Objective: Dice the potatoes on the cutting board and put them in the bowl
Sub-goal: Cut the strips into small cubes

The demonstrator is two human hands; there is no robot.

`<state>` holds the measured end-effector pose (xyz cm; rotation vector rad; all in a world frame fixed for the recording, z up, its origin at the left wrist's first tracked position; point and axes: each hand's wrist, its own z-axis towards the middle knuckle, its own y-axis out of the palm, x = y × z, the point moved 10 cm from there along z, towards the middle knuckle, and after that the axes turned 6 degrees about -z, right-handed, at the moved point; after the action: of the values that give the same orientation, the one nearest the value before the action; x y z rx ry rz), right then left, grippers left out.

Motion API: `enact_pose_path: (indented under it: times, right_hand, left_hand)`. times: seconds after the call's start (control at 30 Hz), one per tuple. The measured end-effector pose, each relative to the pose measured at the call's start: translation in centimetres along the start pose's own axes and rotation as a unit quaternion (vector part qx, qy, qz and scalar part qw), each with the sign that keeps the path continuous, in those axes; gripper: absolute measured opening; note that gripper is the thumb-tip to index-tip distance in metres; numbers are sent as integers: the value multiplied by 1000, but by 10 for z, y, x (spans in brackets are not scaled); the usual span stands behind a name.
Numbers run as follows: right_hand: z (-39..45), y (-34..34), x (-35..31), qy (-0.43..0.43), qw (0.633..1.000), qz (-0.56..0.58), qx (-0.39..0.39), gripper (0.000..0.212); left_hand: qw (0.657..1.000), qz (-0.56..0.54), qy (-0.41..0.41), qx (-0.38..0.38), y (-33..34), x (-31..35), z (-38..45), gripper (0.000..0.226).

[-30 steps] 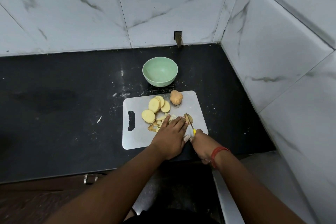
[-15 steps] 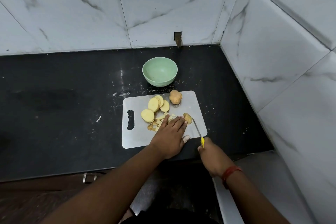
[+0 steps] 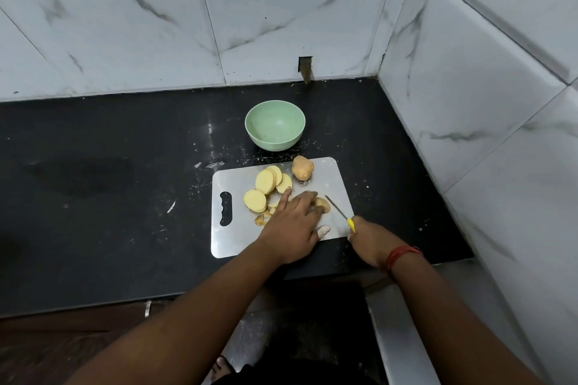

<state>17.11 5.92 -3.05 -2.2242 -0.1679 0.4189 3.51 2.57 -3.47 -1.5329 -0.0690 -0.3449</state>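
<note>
Since a second ago the right hand [image 3: 367, 236], gripping the yellow-handled knife [image 3: 340, 213], has drawn back from the potato pieces [image 3: 322, 205]. Left hand [image 3: 292, 225] lies flat-fingered over them on the cutting board [image 3: 237, 241]. Dicing is midway; next, bring the blade back clear of those fingers.

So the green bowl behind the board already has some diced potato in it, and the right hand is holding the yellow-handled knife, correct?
Not quite. The head view shows the green bowl empty: no potato in it yet. All the potato slices and cut pieces are on the cutting board. The rest holds: the right hand grips the yellow-handled knife, and the bowl stands behind the board.
</note>
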Motion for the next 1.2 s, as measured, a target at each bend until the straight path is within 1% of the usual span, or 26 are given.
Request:
enact_pose_path:
  times: [0.1,0.17,0.4,0.57,0.7,0.77,0.83,0.9,0.93,1.0,1.07,1.2]
  right_hand:
    - [-4,2,3,9,998,65,26,21]
    - [-9,11,2,24,993,114,24,17]
    - [-10,21,-6,40,984,173,17,11]
    - [-4,20,-11,44,988,150,3,15]
    - [0,26,-13,51,991,120,-12,9]
    - [8,25,-15,47,993,104,-7,14]
    - [16,24,-17,39,995,90,-5,16]
    - [18,29,-16,42,993,109,-14,8]
    - [17,32,-14,51,989,134,-25,8]
    - [16,37,-11,63,981,176,-45,14]
    - [16,39,-9,64,978,189,-58,20]
    - [14,38,-9,58,977,192,-71,19]
  left_hand:
    - [999,14,24,-37,10,-2,-1,66]
    - [998,20,30,-47,12,-2,-1,71]
    - [998,17,16,-53,16,3,3,78]
    - [998,9,9,-67,20,-1,4,82]
    - [998,1,18,-66,23,-4,4,78]
    - [997,-4,16,-72,22,-5,5,77]
    - [997,-6,16,-76,20,-5,7,70]
    - [997,-4,22,-75,19,-4,8,62]
    - [997,-1,25,-74,19,-4,8,62]
    - [997,3,21,-75,22,-5,8,68]
    - [997,4,25,-71,24,-6,8,72]
    - [996,41,72,-31,14,2,7,62]
